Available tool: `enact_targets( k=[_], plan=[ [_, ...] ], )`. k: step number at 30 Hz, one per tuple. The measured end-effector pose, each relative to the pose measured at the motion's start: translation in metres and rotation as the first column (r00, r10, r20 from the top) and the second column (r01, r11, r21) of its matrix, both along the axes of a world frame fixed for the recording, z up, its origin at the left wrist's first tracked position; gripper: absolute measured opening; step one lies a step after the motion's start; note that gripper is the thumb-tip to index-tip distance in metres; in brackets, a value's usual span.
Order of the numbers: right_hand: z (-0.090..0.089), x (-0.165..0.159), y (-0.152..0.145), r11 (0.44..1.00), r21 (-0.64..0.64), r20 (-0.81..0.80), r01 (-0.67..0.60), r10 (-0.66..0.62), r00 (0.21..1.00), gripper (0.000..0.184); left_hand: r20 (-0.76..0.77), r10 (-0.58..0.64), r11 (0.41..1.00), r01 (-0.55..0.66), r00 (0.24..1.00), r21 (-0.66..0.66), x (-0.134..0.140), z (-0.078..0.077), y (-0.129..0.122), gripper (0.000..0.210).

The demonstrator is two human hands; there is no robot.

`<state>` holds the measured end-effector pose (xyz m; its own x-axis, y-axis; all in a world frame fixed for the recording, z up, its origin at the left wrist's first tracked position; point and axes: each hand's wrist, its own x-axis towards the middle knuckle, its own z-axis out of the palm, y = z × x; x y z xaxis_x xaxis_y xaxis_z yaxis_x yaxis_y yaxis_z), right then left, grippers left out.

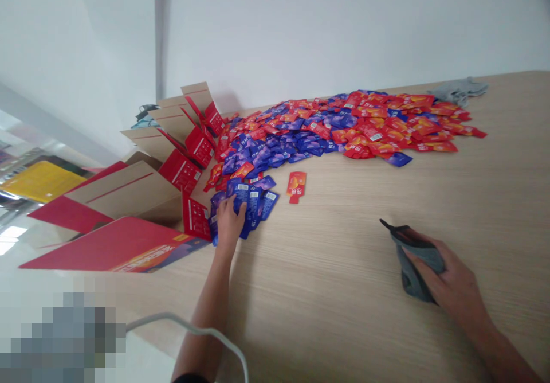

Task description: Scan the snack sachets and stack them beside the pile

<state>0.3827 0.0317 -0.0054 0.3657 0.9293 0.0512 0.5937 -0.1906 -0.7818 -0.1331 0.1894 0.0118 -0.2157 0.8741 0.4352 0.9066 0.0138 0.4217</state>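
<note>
My left hand [231, 221] is at the near left end of a heap of sachets, its fingers curled onto a bunch of blue sachets [254, 202] that lie overlapping on the table. Over on the right, my right hand [455, 277] grips a bunched grey cloth [410, 277] with a dark edge and a thin dark tip sticking out. Whether it is a glove or a rag I cannot tell. A single red sachet [296, 186] lies apart, between the heap and my hands.
The long heap of red and blue sachets [318, 125] runs along the wall. Open red cartons [176, 168] with raised flaps stand in a row at the left. Another grey cloth [459, 90] lies at the back right. A pale cable [197, 330] crosses by my left forearm on the wooden table [326, 291].
</note>
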Motion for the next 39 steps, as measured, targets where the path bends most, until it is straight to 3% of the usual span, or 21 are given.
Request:
enact_targets(
  k=[7,11,14,21,24,27,32,39],
  plan=[
    [0.000,-0.001,0.000,1.000,0.011,-0.013,-0.029,0.029,0.999,0.059,-0.051,0.048,0.999,-0.047,0.998,0.027,0.006,-0.010,-0.009,0.052],
    [0.003,-0.002,0.001,0.999,0.032,-0.017,-0.038,0.039,0.999,0.058,-0.062,0.039,0.999,-0.038,0.997,0.022,0.024,-0.010,-0.011,0.052],
    [0.003,-0.002,0.001,0.998,0.045,-0.018,-0.051,0.051,0.999,0.055,-0.096,-0.014,1.000,0.013,0.995,-0.011,0.051,-0.007,-0.009,0.052],
    [-0.004,0.001,0.001,0.995,0.042,-0.021,-0.086,0.087,0.996,0.053,-0.215,-0.294,0.956,0.283,0.931,-0.081,0.140,-0.001,0.005,0.046],
    [-0.007,0.001,0.002,0.993,0.039,-0.006,-0.108,0.109,0.994,0.054,-0.249,-0.385,0.923,0.376,0.889,-0.085,0.183,0.008,0.042,0.041],
    [-0.011,0.002,0.003,0.993,0.028,0.004,-0.111,0.111,0.994,0.054,-0.270,-0.414,0.910,0.393,0.869,-0.132,0.213,0.018,0.104,0.033],
    [-0.017,0.003,0.005,0.990,0.052,-0.023,-0.135,0.136,0.990,0.049,-0.319,-0.399,0.909,0.326,0.859,-0.260,0.220,0.024,0.194,0.037],
    [-0.017,-0.002,0.013,0.990,0.028,0.008,-0.136,0.136,0.991,0.047,-0.402,-0.445,0.868,0.275,0.800,-0.414,0.209,0.020,0.232,0.039]
  ],
)
